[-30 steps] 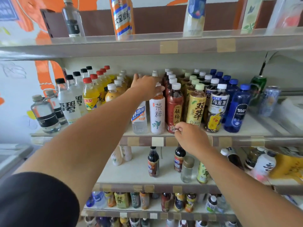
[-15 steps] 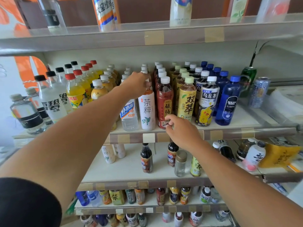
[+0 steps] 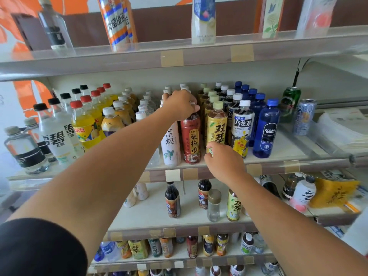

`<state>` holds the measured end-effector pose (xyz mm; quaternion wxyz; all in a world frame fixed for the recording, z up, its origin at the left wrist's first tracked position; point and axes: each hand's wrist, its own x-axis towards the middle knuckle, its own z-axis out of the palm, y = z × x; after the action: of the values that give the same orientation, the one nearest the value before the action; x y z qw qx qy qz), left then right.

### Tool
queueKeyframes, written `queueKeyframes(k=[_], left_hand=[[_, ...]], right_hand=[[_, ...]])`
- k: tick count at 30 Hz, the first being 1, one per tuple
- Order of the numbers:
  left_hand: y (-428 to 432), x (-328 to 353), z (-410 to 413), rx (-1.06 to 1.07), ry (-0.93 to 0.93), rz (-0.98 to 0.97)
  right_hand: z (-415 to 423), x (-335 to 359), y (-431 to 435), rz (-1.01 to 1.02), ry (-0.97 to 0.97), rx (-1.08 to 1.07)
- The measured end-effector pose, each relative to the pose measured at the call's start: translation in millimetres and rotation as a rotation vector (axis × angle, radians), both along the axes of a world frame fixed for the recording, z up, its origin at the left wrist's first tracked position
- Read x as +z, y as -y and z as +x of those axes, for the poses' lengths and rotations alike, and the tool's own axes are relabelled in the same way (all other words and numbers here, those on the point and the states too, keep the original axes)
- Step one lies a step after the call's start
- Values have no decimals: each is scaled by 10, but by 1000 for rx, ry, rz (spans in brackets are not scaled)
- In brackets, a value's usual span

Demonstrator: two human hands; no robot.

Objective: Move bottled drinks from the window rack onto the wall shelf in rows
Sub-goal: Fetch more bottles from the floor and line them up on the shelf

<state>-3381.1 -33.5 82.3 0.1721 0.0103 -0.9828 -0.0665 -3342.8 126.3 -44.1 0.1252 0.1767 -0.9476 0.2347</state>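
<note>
The middle wall shelf [image 3: 268, 167] carries bottled drinks in rows running front to back. My left hand [image 3: 179, 105] reaches in from above, its fingers curled over the top of the front red plum-drink bottle [image 3: 190, 140]. It also hides the cap of the white tea bottle [image 3: 171, 144] beside it. My right hand [image 3: 224, 161] is at the shelf's front edge. Its curled fingertips pinch the base of the yellow-label tea bottle [image 3: 217, 124], which stands upright at the front of its row.
Right of the tea rows stand an oolong bottle [image 3: 242, 124], blue soda bottles [image 3: 265, 132] and two cans [image 3: 303, 116]. Sprite and yellow soda bottles [image 3: 85, 128] fill the left. The upper shelf [image 3: 139, 58] overhangs closely. The lower shelf [image 3: 151, 214] holds scattered bottles.
My left hand has shifted right, from the white tea bottle's top onto the red bottle's cap. My right hand has moved from the red bottle's base to the yellow-label bottle's base.
</note>
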Motion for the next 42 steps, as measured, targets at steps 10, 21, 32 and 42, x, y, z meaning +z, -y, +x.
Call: queueKeyframes(k=[10, 21, 32, 42], left_hand=[[-18, -81, -31, 5, -31, 98], [381, 1, 525, 96, -223, -51], [2450, 12, 1740, 325, -355, -159], [3843, -169, 2034, 277, -297, 22]], right_hand=[[-40, -43, -86, -40, 49, -5], [193, 136, 468, -319, 376, 310], [802, 101, 2136, -615, 493, 407], [1046, -8, 3534, -650, 463, 256]])
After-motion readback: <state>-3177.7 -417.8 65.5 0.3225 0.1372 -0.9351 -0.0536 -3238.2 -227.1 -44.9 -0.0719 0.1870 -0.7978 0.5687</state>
